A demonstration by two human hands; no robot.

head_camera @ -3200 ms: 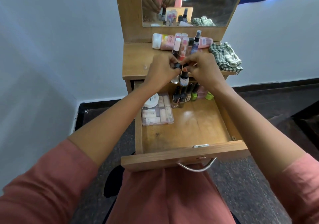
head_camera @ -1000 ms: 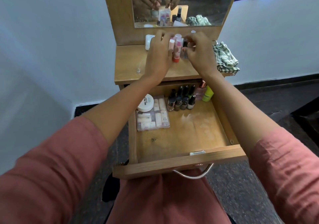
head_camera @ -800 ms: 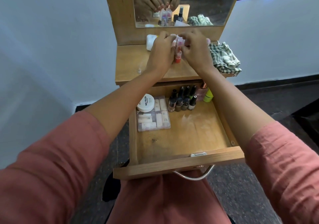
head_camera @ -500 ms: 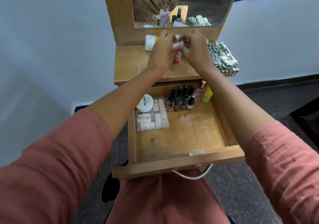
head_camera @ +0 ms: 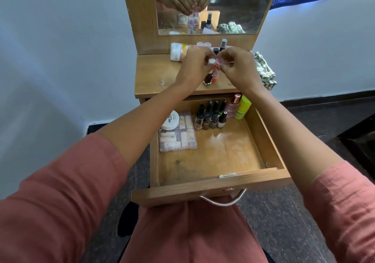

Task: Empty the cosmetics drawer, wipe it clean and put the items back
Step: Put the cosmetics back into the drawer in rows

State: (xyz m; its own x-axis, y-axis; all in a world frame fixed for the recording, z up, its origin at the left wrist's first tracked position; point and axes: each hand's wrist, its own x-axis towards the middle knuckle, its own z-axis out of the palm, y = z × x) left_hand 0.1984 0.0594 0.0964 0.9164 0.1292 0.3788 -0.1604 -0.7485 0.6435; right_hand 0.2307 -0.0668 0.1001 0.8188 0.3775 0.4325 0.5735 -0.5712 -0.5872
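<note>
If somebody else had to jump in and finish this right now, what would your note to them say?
Left hand: pinches the small bottles by their caps, over the dresser top.
Right hand: pinches the same cluster of bottles.
Done: some items are out on the dresser top, near the checked cloth.
In the open drawer, at the back: nail polish bottles, white jar, clear case, pink bottle, green tube.
Left: take those out, wipe the dusty drawer floor, put everything back.
</note>
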